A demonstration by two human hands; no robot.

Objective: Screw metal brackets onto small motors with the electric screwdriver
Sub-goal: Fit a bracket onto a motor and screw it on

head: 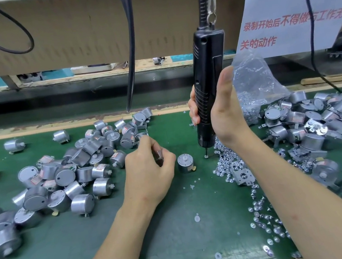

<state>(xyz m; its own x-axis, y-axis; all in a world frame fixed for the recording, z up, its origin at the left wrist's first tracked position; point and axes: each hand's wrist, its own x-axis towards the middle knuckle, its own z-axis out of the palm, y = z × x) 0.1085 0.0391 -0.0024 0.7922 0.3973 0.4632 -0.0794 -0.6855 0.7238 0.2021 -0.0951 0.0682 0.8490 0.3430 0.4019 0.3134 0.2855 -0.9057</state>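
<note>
Green counter (177, 225), lone motor (185, 163) had no bracket yet — left hand (149, 170) beside it pinched a small metal piece (159, 155), right hand (222, 118) gripped the screwdriver (209, 77).

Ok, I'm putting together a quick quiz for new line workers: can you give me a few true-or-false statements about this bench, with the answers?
1. The right hand grips the electric screwdriver. True.
2. The screwdriver lies flat. False: it stands upright, bit pointing down at the green mat.
3. The left hand is empty. False: it pinches a small metal piece.
4. A single motor stands on the mat just right of the left hand. True.
5. The plastic bag behind the right hand holds motors. False: it holds small screws.
</note>
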